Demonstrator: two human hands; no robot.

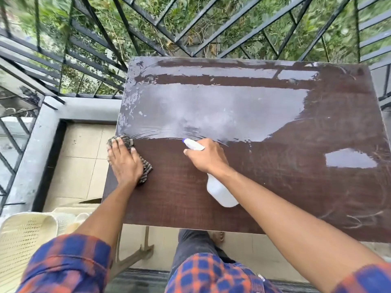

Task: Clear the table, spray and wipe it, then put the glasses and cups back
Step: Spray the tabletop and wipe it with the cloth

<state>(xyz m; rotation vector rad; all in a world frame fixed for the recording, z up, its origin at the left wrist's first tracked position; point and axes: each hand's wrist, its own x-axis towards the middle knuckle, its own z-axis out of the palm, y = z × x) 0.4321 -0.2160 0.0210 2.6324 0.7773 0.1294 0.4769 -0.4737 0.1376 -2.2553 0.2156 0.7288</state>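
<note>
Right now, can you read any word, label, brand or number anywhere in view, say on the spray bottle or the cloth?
None can be read.
Spray bottle in the right hand: plain white body, no label or print on the side that shows.
Cloth under the left hand: a checked pattern only, no text.
Table: wet streaks and scratches, no writing.
Plastic chair: a perforated pattern, no text.

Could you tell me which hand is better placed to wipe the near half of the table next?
The left hand. It lies flat on the cloth at the table's left edge, beside the near half. The right hand is gripping the spray bottle.
</note>
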